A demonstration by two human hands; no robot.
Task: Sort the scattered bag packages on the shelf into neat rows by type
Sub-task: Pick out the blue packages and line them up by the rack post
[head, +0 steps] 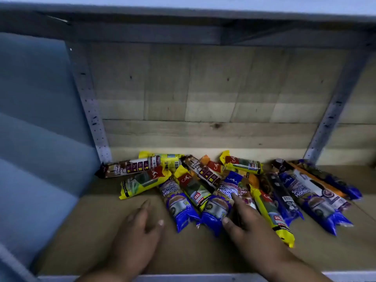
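Note:
A jumbled heap of bag packages lies on the wooden shelf board (91, 231). Blue "Single Handle" packs (179, 206) sit near the front and at the right (311, 200). Yellow packs (142, 183) lie at the left, at the back (241, 162) and at the front right (272, 216). Brown "Draw String Bag" packs (130, 166) lie at the back left and centre (200, 170). My left hand (140, 226) hovers open over bare board, left of the heap. My right hand (242, 216) reaches onto a blue pack (217, 210), fingers stretched over it, thumb at its edge.
Perforated metal uprights stand at the back left (91, 110) and back right (333, 110). A wooden plank wall (203, 88) closes the back. An upper shelf (183, 23) hangs overhead. A pale metal lip (183, 277) runs along the front edge.

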